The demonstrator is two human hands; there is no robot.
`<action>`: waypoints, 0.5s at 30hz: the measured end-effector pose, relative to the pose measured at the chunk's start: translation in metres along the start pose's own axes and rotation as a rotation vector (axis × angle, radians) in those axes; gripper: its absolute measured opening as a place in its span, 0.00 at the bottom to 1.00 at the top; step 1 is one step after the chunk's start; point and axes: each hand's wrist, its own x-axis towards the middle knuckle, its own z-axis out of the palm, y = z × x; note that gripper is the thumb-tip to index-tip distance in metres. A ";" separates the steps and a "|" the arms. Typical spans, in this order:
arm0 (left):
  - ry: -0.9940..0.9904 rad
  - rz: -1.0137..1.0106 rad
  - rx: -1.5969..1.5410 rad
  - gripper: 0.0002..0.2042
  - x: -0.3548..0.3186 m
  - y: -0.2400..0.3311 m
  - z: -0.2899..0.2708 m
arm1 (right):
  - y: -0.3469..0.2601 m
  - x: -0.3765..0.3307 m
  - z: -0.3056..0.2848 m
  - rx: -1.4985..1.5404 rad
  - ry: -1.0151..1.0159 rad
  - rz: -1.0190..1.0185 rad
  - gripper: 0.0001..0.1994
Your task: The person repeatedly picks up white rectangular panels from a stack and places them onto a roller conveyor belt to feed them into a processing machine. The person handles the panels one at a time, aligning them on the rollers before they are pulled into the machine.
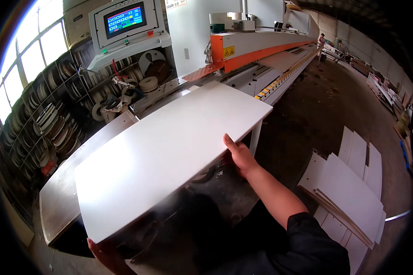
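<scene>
One panel: a single large white board [170, 156] held flat, at the centre of the view, resting over the grey bench [59, 201] at the infeed end of the machine.
Panel axis: long axis runs from 7 o'clock to 1 o'clock; the far short edge points at 1 o'clock toward the orange-and-white edge-banding machine [261, 46].
Panel attitude: broad face up, roughly level; near corner at 7 o'clock, far corner at 2 o'clock.
Right hand [240, 156]: on the panel's long edge at 4 o'clock of the board; thumb lies on the top face, fingers curled under the edge and hidden, so gripping the board. Forearm bare, coming in from 5 o'clock, dark sleeve at the elbow.
Left hand [106, 256]: at the near corner, 7 o'clock, mostly beneath the board; it touches the underside, but cannot tell how its fingers are set.
Hands, count: two, both on the one panel.
Control screen [124, 19]: one, lit blue, at 11 o'clock.
Edge-band rolls [55, 123]: many, on a rack at 9 o'clock.
Loose white boards [353, 183]: a stack of several on the floor at 4 o'clock, well apart from the held panel.
</scene>
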 end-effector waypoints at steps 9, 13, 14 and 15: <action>0.071 0.388 0.426 0.25 -0.014 -0.050 0.045 | -0.003 -0.050 -0.015 -0.950 0.265 -0.902 0.29; 0.175 0.443 0.368 0.21 -0.013 -0.051 0.067 | 0.002 -0.044 0.005 -1.129 0.153 -0.910 0.40; 0.178 0.460 0.346 0.21 -0.012 -0.050 0.072 | 0.002 -0.041 0.007 -1.149 0.153 -0.917 0.41; 0.145 0.474 0.341 0.21 -0.008 -0.052 0.069 | 0.001 -0.038 0.009 -1.169 0.152 -0.924 0.42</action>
